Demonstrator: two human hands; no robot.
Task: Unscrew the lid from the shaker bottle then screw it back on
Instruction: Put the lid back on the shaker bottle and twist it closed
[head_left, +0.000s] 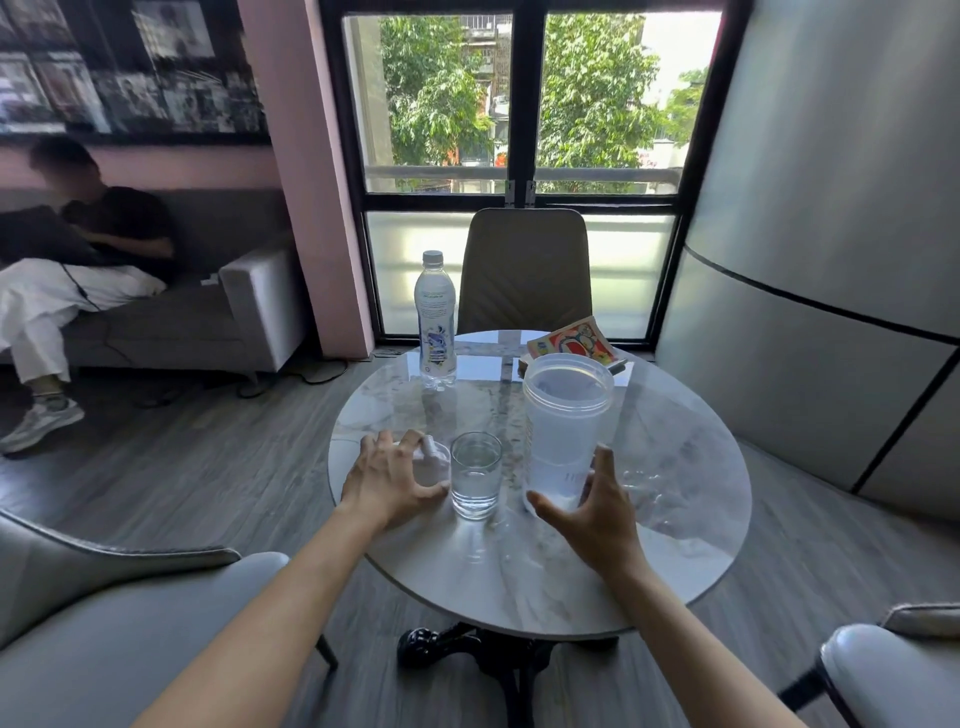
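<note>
The translucent shaker bottle (563, 431) stands upright on the round marble table (675, 519), right of centre. Its mouth is uncovered and a little liquid sits in its base. Its white lid (434, 462) lies on the table at the left, beside a glass. My left hand (389, 480) rests over the lid, fingers curled on its far edge and thumb on the near side. My right hand (587, 512) is cupped around the bottle's base with thumb and fingers spread; I cannot tell whether it touches.
A drinking glass (476, 475) with water stands between lid and shaker. A plastic water bottle (435, 322) and a colourful book (569, 338) sit at the table's far side. Chairs surround the table. A person sits on a sofa far left.
</note>
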